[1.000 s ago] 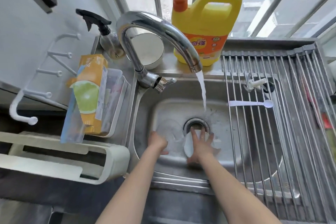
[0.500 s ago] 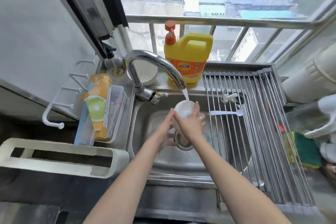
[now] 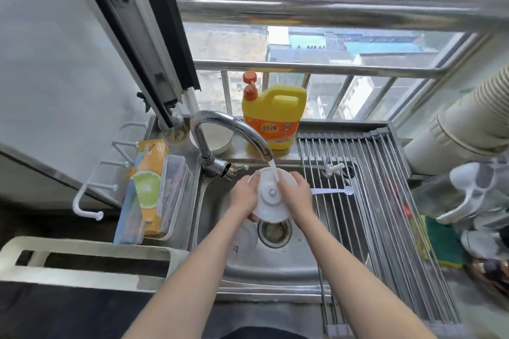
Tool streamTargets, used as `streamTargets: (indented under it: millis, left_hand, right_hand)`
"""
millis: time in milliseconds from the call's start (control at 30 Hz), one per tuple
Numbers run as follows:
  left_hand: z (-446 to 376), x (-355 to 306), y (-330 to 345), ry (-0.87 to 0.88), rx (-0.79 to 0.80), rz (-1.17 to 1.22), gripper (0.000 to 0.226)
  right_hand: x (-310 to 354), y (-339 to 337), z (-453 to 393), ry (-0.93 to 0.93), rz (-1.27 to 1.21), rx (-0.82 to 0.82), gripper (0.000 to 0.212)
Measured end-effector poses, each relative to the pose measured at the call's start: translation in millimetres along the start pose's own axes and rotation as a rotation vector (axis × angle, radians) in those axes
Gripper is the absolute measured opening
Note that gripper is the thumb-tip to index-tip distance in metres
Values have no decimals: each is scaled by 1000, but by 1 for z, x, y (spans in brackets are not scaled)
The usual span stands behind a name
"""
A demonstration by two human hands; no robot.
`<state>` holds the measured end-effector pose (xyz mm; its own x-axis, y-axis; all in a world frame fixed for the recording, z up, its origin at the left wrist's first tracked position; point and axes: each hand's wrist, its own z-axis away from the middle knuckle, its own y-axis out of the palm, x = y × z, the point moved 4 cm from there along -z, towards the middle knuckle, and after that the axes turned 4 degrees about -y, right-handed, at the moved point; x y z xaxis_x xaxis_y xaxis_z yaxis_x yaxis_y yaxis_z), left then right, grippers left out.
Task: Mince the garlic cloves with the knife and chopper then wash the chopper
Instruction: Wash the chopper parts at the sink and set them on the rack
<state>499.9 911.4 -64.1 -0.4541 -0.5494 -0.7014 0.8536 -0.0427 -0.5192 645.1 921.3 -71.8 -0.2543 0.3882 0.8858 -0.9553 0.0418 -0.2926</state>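
Under the running tap (image 3: 234, 135), rinsing the chopper lid (image 3: 271, 197) — gripped by left hand (image 3: 243, 197) and right hand (image 3: 298, 195) — next, probably turning it to flush the underside.

One head-worn wide-angle view looks forward and steeply down, close over the sink (image 3: 214, 231) toward the window (image 3: 316, 44).

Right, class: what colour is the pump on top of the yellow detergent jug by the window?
Orange, clearest in the head view: the pump.
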Motion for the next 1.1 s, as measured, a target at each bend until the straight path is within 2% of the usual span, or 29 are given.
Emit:
streamTargets:
  millis: [67, 133, 167, 233, 300, 367, 433, 467, 533, 600, 667, 733, 800, 867, 967, 1000, 1100]
  left_hand:
    - [-2, -2, -4, -1, -36, -36, 47]
    - [-4, -8, -5, 5, -15, -75, 42]
    - [-3, -12, -3, 20, 48, 3, 34]
    - [0, -21, 5, -3, 272, 327, 19]
    - [1, -20, 14, -101, 372, 587, 34]
    - [-1, -18, 15, -165, 234, 619, 28]
    - [-4, -15, 14, -157, 88, 517, 19]
    - [-7, -17, 14, -119, 82, 444, 16]
    - [-10, -22, 16, -34, 175, 289, 18]
    - [-8, -25, 18, 4, 288, 206, 30]
    - [-9, -23, 20, -1, 296, 212, 47]
    - [-8, -21, 22, -24, 267, 258, 40]
    - [-8, -19, 24, -63, 226, 362, 30]
    - [-7, -17, 26, -128, 263, 554, 31]
    - [4, -18, 33, -201, 525, 772, 33]
    - [6, -17, 33, -217, 559, 784, 36]
    - [3, -14, 26, -189, 417, 654, 36]
  right_hand:
    - [-1, 1, -1, 6, 11, -47, 27]
    - [-3, 0, -1, 15, 53, -137, 39]
    - [-5, 0, 1, 35, 43, -186, 42]
    - [-9, -2, 6, 125, -30, -297, 43]
    - [-13, -2, 10, 201, -181, -369, 45]
    - [-14, 2, 10, 211, -296, -331, 38]
    - [-15, 1, 7, 138, -308, -244, 26]
    - [-14, -3, 6, 73, -294, -211, 24]
    - [-11, -20, 2, -57, -192, -161, 25]
    - [-2, -30, -4, -173, -54, -46, 19]
    - [3, -31, -6, -189, 45, 85, 11]
    - [6, -29, -8, -148, 88, 110, 16]
    - [4, -27, -6, -120, 107, 26, 36]
    - [2, -24, -2, -46, 64, -120, 51]
    - [0, -20, 6, 131, -60, -409, 45]
    - [-1, -18, 9, 145, -87, -463, 44]
    - [-1, -14, 13, 83, -143, -443, 35]
